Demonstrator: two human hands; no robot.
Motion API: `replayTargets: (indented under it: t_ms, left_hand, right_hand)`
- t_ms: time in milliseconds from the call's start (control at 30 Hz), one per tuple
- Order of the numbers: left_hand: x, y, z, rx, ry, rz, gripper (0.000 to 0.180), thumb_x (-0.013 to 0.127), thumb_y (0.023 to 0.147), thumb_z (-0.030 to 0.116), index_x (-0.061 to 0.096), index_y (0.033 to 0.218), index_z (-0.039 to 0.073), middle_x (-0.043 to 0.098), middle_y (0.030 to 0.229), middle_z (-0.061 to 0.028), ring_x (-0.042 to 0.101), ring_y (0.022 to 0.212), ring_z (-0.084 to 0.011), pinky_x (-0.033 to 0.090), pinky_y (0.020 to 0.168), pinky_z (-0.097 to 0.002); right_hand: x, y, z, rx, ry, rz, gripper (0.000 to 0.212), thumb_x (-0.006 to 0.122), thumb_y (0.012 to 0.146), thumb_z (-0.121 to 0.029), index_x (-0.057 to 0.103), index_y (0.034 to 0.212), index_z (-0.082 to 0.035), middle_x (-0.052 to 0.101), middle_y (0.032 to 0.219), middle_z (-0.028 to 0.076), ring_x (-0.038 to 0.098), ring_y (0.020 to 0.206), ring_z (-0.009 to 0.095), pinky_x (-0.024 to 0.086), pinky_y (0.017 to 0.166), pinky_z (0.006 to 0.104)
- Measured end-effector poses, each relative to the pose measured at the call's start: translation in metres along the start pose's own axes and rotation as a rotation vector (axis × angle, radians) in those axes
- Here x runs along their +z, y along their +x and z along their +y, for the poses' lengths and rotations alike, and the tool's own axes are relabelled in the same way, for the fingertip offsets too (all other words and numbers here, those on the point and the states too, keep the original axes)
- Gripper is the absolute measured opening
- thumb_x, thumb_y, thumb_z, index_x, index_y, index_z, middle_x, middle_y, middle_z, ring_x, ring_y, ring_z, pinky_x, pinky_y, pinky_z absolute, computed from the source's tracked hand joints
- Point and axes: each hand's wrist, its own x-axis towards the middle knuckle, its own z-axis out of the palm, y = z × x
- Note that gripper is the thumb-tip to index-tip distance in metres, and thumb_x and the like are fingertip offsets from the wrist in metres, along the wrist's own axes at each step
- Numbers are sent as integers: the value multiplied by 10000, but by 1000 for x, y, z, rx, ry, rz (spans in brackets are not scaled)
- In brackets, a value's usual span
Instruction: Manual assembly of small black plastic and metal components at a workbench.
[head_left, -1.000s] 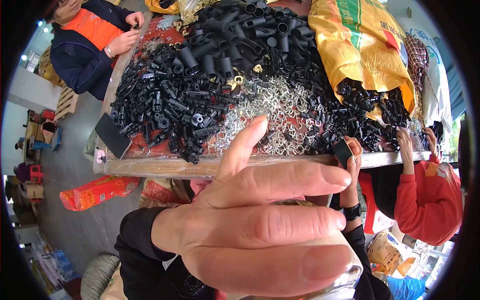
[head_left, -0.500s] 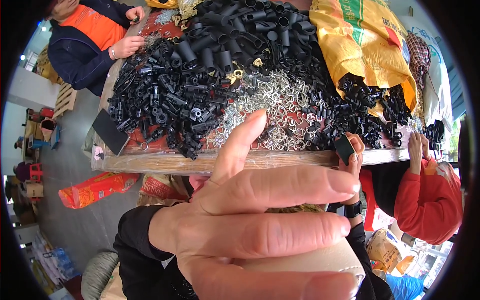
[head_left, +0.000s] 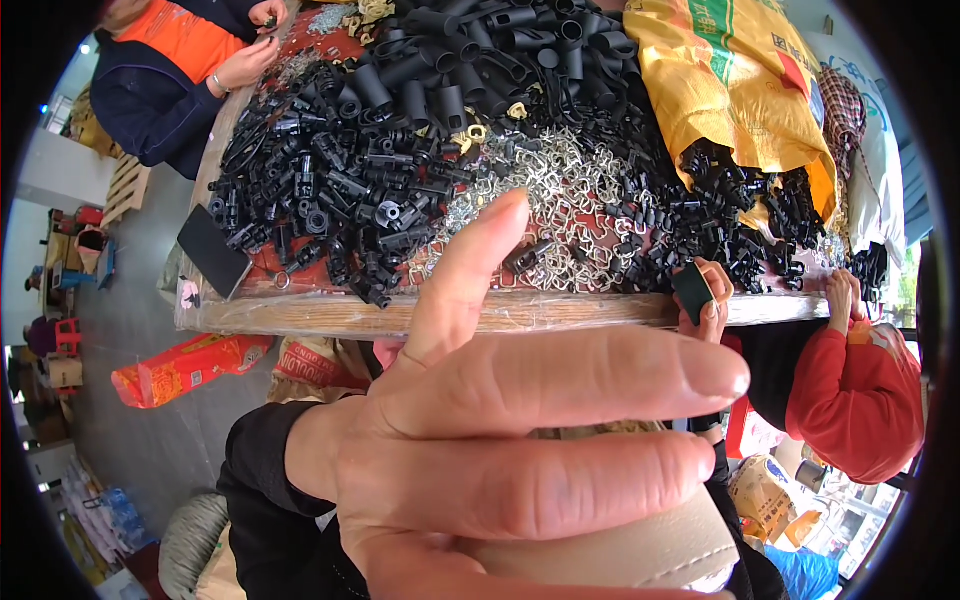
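Observation:
Large and close in the picture is my left hand [head_left: 470, 440], its thumb up and fingers stretched out apart. Behind those fingers shows a beige stitched surface [head_left: 640, 540], and I cannot make out what it belongs to. Farther off, at the table's front edge, my right hand [head_left: 712, 300] grips a small dark flat block [head_left: 692, 290]. Just beyond both hands lie a heap of bent silvery metal clips [head_left: 560, 190] and many small black plastic parts [head_left: 380, 190].
Black tubes [head_left: 470, 70] are piled at the back of the wooden table [head_left: 420, 314]. A yellow woven sack [head_left: 730, 90] spills black parts at right. A dark flat panel [head_left: 212, 252] lies at the left corner. Co-workers sit at left [head_left: 165, 90] and right [head_left: 855, 400].
My left hand has shifted slightly, its thumb a little higher in the picture. The co-worker's hands at upper left have come closer together. My right hand still grips the dark block.

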Motion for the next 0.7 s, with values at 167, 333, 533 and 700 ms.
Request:
replayTargets:
  t_ms: [167,333,533,700]
  left_hand:
    - [-9,-5,-2,-9,8,11,432,531,804,257,361,1193,178,620,772,-40,538,936,-260,201,986,-531]
    - [7,-1,6,-11,18,22,432,534,802,258,365,1191,177,619,768,-41,539,931,-261,205,984,-532]
    - [-9,-4,-10,-19,15,28,432,537,799,259,369,1189,176,618,764,-41,541,925,-262,209,981,-533]
    - [11,-2,-11,-25,25,41,432,540,797,260,373,1186,176,618,760,-41,543,920,-262,213,979,-534]
  right_hand:
    - [-2,5,4,-50,-22,-47,772,510,708,-612,397,1102,43,386,1135,116,495,961,206,394,833,326]
    - [-2,2,7,-46,-2,-7,770,527,701,-605,399,1098,42,375,1157,118,497,979,225,393,847,340]
    - [-4,0,6,-26,35,-5,769,556,688,-592,397,1098,39,378,1156,111,496,994,236,391,859,344]
    - [0,3,7,-19,29,-11,770,559,686,-592,395,1098,38,382,1150,111,497,986,233,392,856,342]
